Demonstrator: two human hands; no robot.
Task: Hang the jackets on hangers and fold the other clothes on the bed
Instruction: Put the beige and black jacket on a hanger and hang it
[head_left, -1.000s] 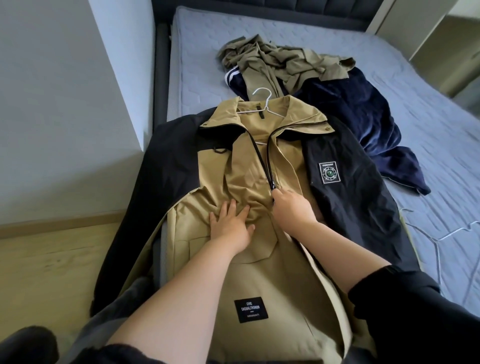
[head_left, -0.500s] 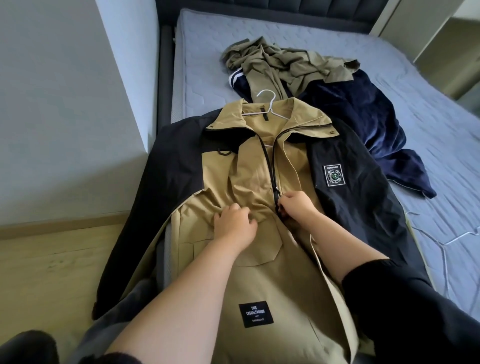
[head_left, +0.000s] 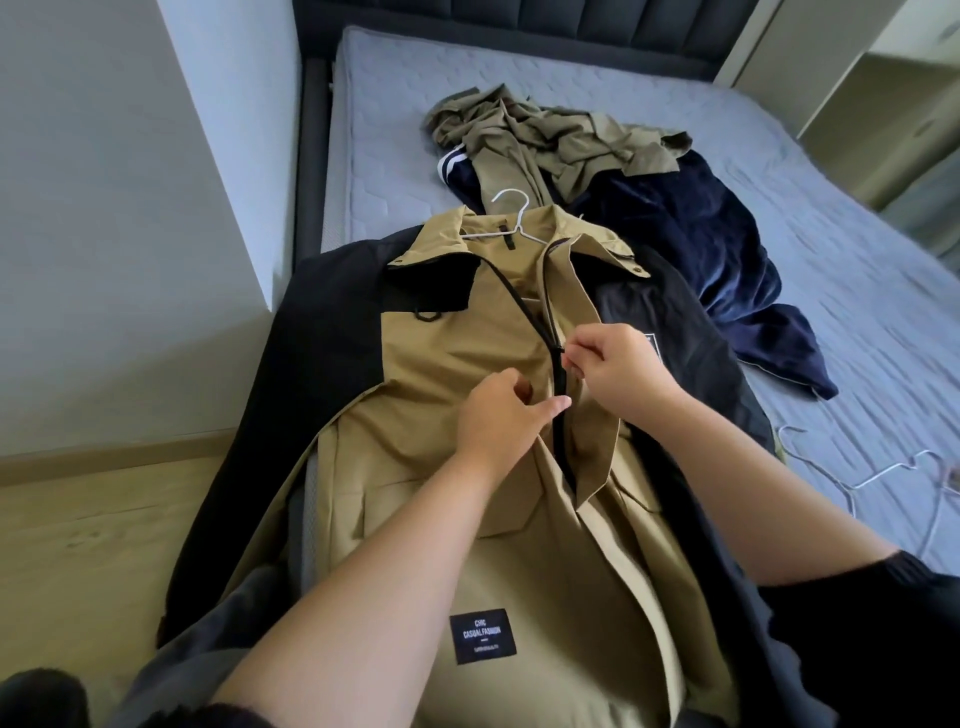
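A tan and black jacket lies face up on the near end of the bed, with a white wire hanger inside its collar and the hook sticking out at the top. My right hand pinches the black zipper pull at chest height. My left hand pinches the tan fabric beside the zipper just below it. Above the pull the zipper is undone. Crumpled olive clothes and a dark blue velvet garment lie further up the bed.
The grey mattress stretches right, with white wire hangers on it near my right forearm. A white wall and wooden floor border the bed on the left. A dark padded headboard is at the top.
My right hand has drawn the zipper pull up the jacket's front. My left hand went from flat on the fabric to pinching it beside the zipper. The jacket's right front now hides most of its chest badge.
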